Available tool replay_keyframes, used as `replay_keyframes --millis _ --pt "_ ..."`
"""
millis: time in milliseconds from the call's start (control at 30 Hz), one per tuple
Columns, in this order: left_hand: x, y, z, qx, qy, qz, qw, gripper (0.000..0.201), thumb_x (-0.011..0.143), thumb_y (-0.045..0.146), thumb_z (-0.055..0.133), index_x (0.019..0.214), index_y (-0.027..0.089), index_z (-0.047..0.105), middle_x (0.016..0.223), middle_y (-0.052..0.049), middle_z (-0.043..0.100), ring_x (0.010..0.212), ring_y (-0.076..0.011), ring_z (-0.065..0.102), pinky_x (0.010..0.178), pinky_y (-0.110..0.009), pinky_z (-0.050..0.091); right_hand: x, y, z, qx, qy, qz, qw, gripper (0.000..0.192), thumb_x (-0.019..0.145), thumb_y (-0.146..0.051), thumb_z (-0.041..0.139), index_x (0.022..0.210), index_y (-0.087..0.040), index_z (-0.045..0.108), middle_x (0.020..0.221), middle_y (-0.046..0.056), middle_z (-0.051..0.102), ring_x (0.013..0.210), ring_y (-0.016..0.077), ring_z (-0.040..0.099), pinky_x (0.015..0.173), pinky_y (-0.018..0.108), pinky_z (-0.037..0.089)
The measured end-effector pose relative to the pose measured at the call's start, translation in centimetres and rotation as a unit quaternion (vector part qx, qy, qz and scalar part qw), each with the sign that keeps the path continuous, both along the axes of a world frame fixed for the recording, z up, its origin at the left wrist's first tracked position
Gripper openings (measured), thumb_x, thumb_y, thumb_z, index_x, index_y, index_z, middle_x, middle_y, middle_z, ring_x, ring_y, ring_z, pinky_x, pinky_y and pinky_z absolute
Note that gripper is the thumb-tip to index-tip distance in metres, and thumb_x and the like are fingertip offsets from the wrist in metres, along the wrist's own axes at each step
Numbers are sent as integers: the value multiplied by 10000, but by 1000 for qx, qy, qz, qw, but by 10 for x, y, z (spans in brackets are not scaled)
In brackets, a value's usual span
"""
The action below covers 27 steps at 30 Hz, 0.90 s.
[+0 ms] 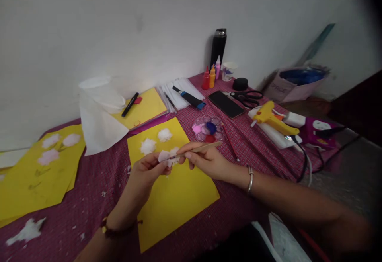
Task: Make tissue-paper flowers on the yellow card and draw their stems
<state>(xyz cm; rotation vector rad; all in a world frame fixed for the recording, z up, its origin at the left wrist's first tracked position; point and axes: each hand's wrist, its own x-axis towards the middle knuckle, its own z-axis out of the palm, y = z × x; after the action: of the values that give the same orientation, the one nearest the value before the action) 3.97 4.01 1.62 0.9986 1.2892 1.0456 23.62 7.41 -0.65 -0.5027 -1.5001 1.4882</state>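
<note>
My left hand [148, 174] pinches a small piece of white paper [164, 157] between thumb and fingertips. My right hand [205, 159] grips a flat wooden stick [207, 147], its near end meeting the paper; its far end points right. Below both hands lies a yellow sheet [179, 210] with fluffy white flower shapes [148, 146] on its upper part, one partly hidden by my fingers. Just beyond my right hand stands a clear flower-shaped paint palette [205, 122] holding pink, blue and red paint. A red pencil or thin brush [229, 140] rests beside it.
Left are yellow sheets with pinkish flowers [49, 157] and a white scrap [28, 232]. Behind are white paper [98, 114], a black marker [130, 104], a blue cutter [189, 97], paint bottles [212, 76] and a black flask [219, 47]. Right are a phone [226, 104], scissors [247, 97] and a yellow glue gun [273, 119].
</note>
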Motion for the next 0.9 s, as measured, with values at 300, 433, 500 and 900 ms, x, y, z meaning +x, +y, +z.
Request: replay_keyframes --millis 300,433,500,900 --pt "1 1 3 -6 9 -4 1000 145 644 205 780 787 192 767 649 17 697 552 -61 572 552 -153 474 -1 1 -1 -2 -19 -16 1000 183 925 -281 531 995 -186 671 851 39 654 733 102 613 554 190 496" --pt "-1 1 1 3 -3 -2 1000 136 658 195 774 794 204 776 684 6 720 566 -67 597 555 -154 493 -1 1 -1 -10 -21 -13 1000 184 926 -295 534 994 -187 667 836 37 654 729 105 615 551 196 498" --pt "-2 1 2 0 -47 12 999 141 655 211 771 795 214 781 732 -8 742 608 -92 639 584 -177 525 -1 2 0 -16 -16 -12 1000 194 927 -318 541 992 -184 665 822 35 654 709 103 613 545 198 499" --pt "2 3 3 30 -80 9 996 109 699 243 771 807 224 779 770 -31 751 668 -124 654 619 -235 543 -1 4 6 -108 9 -33 994 166 887 -348 615 932 -189 638 761 -4 711 489 59 582 466 187 463"
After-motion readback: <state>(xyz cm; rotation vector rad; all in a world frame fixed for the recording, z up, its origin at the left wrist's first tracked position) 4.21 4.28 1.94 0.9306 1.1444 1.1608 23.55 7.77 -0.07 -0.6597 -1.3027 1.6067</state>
